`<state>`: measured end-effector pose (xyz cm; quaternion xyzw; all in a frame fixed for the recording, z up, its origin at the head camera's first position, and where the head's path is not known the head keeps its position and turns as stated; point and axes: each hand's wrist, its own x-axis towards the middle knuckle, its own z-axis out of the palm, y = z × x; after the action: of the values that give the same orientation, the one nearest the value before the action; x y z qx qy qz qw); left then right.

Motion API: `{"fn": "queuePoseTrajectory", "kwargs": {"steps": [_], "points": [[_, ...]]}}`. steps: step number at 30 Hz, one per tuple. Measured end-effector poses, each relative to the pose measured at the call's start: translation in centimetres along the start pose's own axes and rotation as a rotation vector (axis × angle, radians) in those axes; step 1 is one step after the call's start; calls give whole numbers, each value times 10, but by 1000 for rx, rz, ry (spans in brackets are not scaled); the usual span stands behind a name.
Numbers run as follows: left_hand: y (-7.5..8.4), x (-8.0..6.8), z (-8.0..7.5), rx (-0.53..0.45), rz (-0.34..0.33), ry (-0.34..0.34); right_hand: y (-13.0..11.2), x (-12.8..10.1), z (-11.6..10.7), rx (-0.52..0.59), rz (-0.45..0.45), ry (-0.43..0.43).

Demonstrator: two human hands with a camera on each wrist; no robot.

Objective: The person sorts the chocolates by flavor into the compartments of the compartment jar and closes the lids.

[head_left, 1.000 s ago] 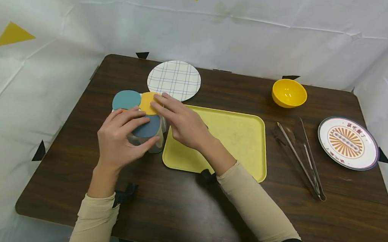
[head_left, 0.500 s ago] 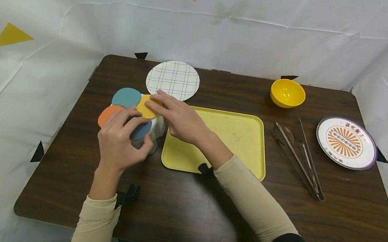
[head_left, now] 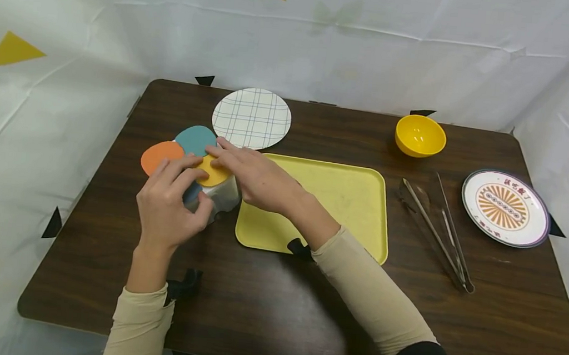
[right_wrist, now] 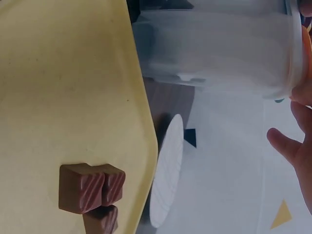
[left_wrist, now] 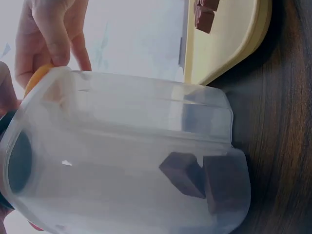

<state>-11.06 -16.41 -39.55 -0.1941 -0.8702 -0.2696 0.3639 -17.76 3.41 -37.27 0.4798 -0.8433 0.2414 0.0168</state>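
A translucent plastic storage canister (head_left: 225,196) with several compartments stands on the left of the table. On top are a teal lid (head_left: 195,139), an orange lid (head_left: 158,155), a yellow lid (head_left: 214,176) and a blue lid (head_left: 192,192). My left hand (head_left: 169,207) grips the near side of the top, thumb and fingers bent about the blue lid and partly hiding it. My right hand (head_left: 264,181) holds the top from the right, fingertips on the yellow lid at the rim. Two brown chocolate blocks (left_wrist: 183,174) show through the canister wall.
Right beside the canister lies a yellow tray (head_left: 347,205), with brown ridged chocolates (right_wrist: 80,190) on it. A checked plate (head_left: 252,118) sits behind. Farther right are a yellow bowl (head_left: 420,137), metal tongs (head_left: 433,234) and a patterned plate (head_left: 505,209).
The canister has turned clockwise between my hands: the yellow lid came toward me, the blue lid went left under my left hand, the teal lid moved right and the orange lid came into sight.
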Motion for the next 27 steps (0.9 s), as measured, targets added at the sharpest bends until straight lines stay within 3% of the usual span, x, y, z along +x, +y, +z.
{"fn": "queuePoseTrajectory", "kwargs": {"steps": [11, 23, 27], "points": [[-2, 0, 0, -61, 12, -27, -10, -14, -4, -86, -112, 41], [-15, -1, 0, -126, 137, -51, -10, -23, -3, -257, -185, 115], [-17, -2, 0, -163, 159, -54, -10, -24, -2, -268, -195, 138]]}}
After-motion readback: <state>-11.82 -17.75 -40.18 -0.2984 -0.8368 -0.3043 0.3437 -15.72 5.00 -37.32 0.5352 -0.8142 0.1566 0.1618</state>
